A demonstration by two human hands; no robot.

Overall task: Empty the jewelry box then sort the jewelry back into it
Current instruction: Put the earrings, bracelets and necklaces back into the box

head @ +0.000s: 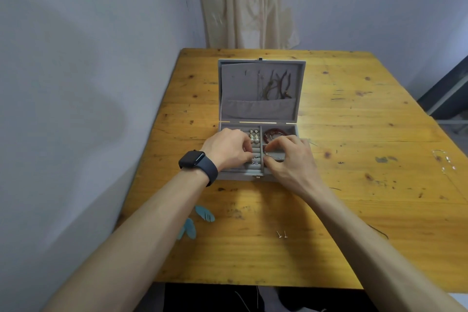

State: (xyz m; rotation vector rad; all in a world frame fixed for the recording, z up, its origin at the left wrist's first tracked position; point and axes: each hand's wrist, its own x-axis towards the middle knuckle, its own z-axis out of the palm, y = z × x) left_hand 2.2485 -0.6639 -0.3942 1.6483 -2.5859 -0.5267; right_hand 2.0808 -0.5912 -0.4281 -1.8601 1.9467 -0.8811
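Note:
A grey velvet jewelry box (298, 88) lies open on the wooden table, lid tilted back with cords hanging in its pocket. Pearl earrings (254, 135) sit in the left ring rolls, a red bead bracelet (272, 132) in the back right compartment, small rings (255, 162) near the front. My left hand (226, 148) rests over the left half, fingers curled at the ring rolls; what it holds is hidden. My right hand (291, 157) pinches a thin silver piece (274, 157) in the front right compartment.
Two teal leaf-shaped earrings (205, 213) (189, 229) lie near the table's left front edge. A pair of small stud earrings (282, 234) lies at the front centre. A thin chain (444, 162) lies far right. Walls stand left and behind; a curtain hangs at the back.

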